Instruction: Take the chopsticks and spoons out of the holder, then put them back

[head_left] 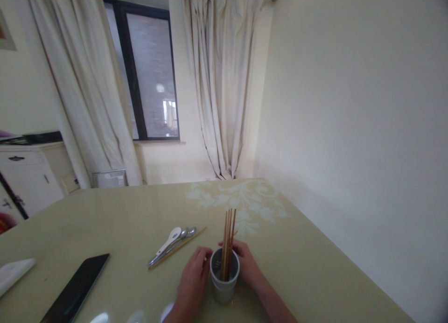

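Note:
A pale cup (225, 292) stands upright on the table near me, with several brown chopsticks (229, 234) leaning against the right of its inside. My left hand (193, 278) is against the cup's left side, its fingers curled. On the opposite side, my right hand (248, 264) wraps round the cup's right and back, and its fingertips are partly hidden behind the chopsticks. A thin wooden tip shows just beyond my right hand; I cannot tell what it belongs to. To the left lie a white spoon (170, 240), metal spoons (182, 241) and a wooden chopstick (182, 245), close together.
A black flat tablet-like object (79, 285) lies on the table (133, 220) at the left, with a white object (16, 272) beyond it at the edge. The wall (350, 127) runs along the table's right side. Curtains and a window stand behind.

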`<state>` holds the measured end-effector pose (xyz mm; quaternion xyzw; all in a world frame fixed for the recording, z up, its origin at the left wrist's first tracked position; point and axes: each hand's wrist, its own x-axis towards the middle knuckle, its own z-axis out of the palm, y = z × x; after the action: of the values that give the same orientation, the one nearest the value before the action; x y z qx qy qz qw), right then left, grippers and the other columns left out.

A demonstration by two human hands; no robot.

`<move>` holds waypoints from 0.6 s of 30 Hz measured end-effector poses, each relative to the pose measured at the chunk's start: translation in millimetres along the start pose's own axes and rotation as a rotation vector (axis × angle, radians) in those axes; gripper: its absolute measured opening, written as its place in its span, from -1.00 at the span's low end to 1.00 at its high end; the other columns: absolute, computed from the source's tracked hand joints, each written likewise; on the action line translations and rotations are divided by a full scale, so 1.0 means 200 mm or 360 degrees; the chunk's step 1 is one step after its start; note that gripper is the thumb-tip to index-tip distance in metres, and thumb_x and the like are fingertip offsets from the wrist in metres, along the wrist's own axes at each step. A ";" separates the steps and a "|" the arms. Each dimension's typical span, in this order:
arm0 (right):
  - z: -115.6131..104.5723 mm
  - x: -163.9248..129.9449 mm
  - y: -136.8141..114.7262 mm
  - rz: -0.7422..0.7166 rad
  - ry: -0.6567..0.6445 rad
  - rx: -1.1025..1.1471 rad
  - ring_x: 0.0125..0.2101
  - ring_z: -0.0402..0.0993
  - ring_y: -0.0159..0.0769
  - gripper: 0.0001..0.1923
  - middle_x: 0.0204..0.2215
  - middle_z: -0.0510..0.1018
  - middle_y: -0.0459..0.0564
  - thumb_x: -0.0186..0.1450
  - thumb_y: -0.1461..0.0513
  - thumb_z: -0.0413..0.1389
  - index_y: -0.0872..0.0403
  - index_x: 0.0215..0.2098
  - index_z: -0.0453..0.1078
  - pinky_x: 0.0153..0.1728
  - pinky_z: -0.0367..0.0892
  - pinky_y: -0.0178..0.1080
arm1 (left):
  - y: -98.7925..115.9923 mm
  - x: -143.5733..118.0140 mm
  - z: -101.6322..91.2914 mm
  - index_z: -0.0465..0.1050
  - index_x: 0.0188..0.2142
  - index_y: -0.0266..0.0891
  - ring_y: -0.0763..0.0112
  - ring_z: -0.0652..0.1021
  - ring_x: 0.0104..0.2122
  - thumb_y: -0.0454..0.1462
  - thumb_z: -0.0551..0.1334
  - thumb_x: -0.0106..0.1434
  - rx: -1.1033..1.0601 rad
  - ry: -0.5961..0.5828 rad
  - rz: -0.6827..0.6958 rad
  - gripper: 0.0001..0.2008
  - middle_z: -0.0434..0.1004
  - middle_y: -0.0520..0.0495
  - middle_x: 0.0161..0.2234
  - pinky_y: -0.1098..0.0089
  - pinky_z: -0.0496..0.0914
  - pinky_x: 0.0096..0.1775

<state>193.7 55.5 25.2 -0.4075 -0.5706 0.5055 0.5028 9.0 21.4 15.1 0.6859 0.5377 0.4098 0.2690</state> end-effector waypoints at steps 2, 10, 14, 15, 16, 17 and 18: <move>0.00 0.01 0.00 -0.0005 0.0003 0.0091 -0.28 0.61 -0.05 -0.46 -0.35 0.71 0.08 0.19 -0.22 0.33 0.09 -0.31 0.65 -0.21 0.49 -0.11 | -0.02 0.01 -0.02 0.55 -0.16 -0.11 0.21 0.62 -0.15 -0.12 0.06 0.46 0.0000 0.0008 0.0053 -0.71 0.65 -0.10 -0.17 0.27 0.49 -0.07; -0.27 0.05 -0.12 -0.0403 0.0977 0.0421 -0.38 0.53 -0.27 -0.53 -0.33 0.68 0.01 0.21 -0.13 0.39 0.06 -0.17 0.60 -0.33 0.45 -0.25 | -0.30 0.07 -0.23 0.57 -0.01 -0.20 0.09 0.58 -0.01 -0.29 -0.02 0.49 0.1126 0.0426 -0.0137 -0.64 0.64 -0.20 -0.01 0.12 0.41 0.10; -0.38 0.03 -0.20 -0.0567 0.1155 0.0736 -0.39 0.51 -0.35 -0.60 -0.37 0.64 -0.08 0.15 -0.07 0.46 0.01 -0.23 0.59 -0.33 0.46 -0.31 | -0.31 0.05 -0.24 0.56 0.06 -0.18 0.10 0.56 0.02 -0.33 0.00 0.50 0.1465 0.0312 -0.0186 -0.63 0.62 -0.19 0.06 0.17 0.39 0.08; -0.37 0.02 -0.21 -0.0571 0.1136 0.0761 -0.39 0.51 -0.36 -0.61 -0.37 0.63 -0.08 0.15 -0.07 0.46 0.00 -0.24 0.59 -0.33 0.46 -0.32 | -0.30 0.05 -0.24 0.57 0.05 -0.19 0.10 0.56 0.03 -0.32 0.00 0.50 0.1472 0.0295 -0.0184 -0.63 0.62 -0.19 0.05 0.16 0.39 0.08; -0.36 0.02 -0.22 -0.0557 0.1096 0.0764 -0.39 0.51 -0.36 -0.62 -0.37 0.63 -0.08 0.16 -0.06 0.45 -0.01 -0.24 0.60 -0.33 0.47 -0.32 | -0.29 0.05 -0.24 0.58 0.01 -0.19 0.09 0.56 0.02 -0.31 0.01 0.50 0.1460 0.0278 -0.0186 -0.64 0.62 -0.19 0.03 0.15 0.39 0.08; -0.34 0.01 -0.22 -0.0529 0.1037 0.0746 -0.39 0.52 -0.35 -0.63 -0.37 0.63 -0.07 0.17 -0.06 0.45 0.00 -0.23 0.60 -0.33 0.48 -0.31 | -0.28 0.05 -0.24 0.60 -0.05 -0.18 0.09 0.57 0.00 -0.29 0.02 0.50 0.1434 0.0257 -0.0190 -0.66 0.63 -0.19 -0.01 0.14 0.40 0.07; -0.31 0.00 -0.23 -0.0496 0.0959 0.0704 -0.40 0.52 -0.34 -0.63 -0.38 0.63 -0.06 0.18 -0.07 0.44 0.00 -0.24 0.61 -0.33 0.48 -0.29 | -0.28 0.05 -0.24 0.61 -0.11 -0.17 0.09 0.57 -0.03 -0.28 0.03 0.50 0.1397 0.0237 -0.0195 -0.67 0.64 -0.18 -0.05 0.13 0.41 0.06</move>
<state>257.1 58.2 69.5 -0.3280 -0.3302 0.3918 0.7936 -59.6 42.9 -2.2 0.6708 0.7181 0.1744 -0.0630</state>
